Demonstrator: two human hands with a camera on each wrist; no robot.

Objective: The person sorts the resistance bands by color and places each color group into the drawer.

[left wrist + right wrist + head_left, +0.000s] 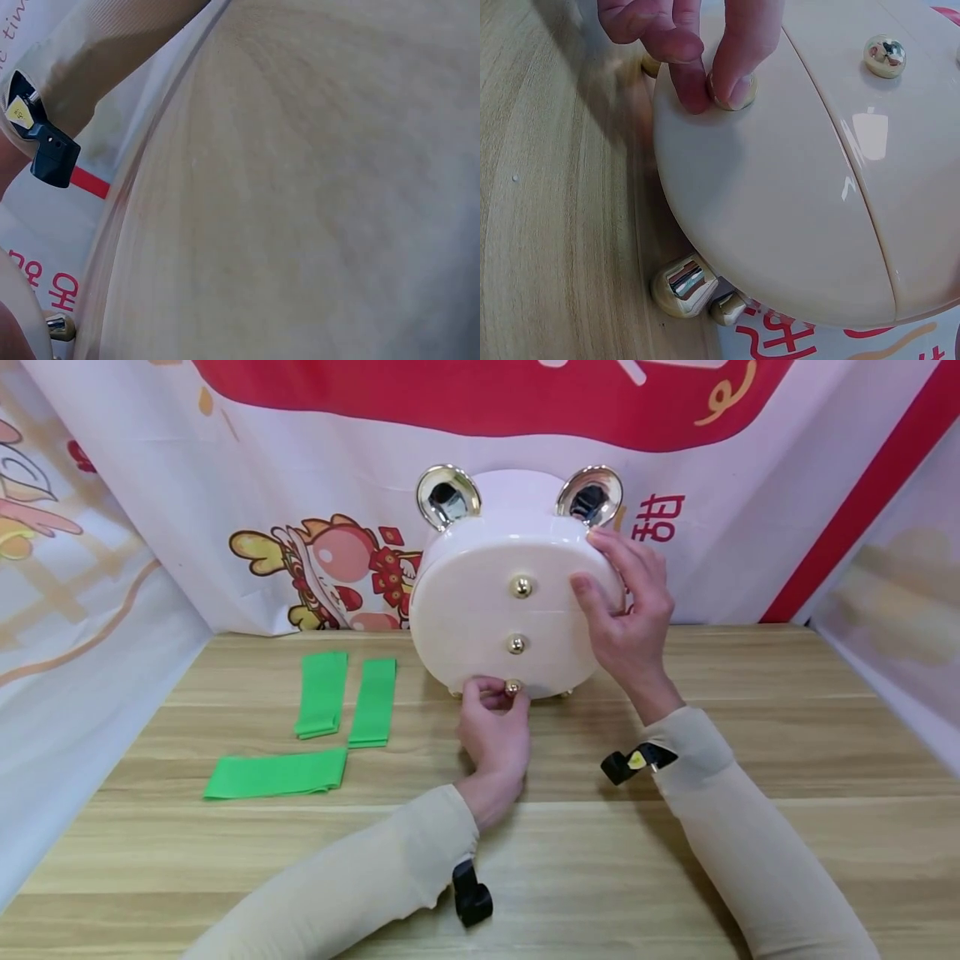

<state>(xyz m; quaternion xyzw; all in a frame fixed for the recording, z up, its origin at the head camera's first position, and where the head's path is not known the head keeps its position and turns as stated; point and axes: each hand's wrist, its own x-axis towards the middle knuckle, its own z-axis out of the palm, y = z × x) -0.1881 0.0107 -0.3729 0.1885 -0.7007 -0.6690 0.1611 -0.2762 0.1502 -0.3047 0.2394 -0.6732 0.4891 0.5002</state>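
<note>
A white, rounded storage box [465, 610] with a glossy front stands at the back of the table. Three gold knobs run down its front, among them a top knob [522, 586] and a middle knob [516, 644]. My left hand [495, 731] pinches the bottom knob [513, 688] between thumb and fingers, also seen close up in the right wrist view. My right hand [636, 610] grips the box's upper right edge, thumb on the front and fingers over the rim. A seam crosses the front below the middle knob [885, 56]; no gap shows there.
Two gold ear-like rings, left [448, 497] and right [590, 496], top the box. Small gold feet [684, 286] carry it. Several folded green strips, one of them sideways [276, 774], lie at left on the wooden table [585, 860]. A printed cloth [337, 452] hangs close behind.
</note>
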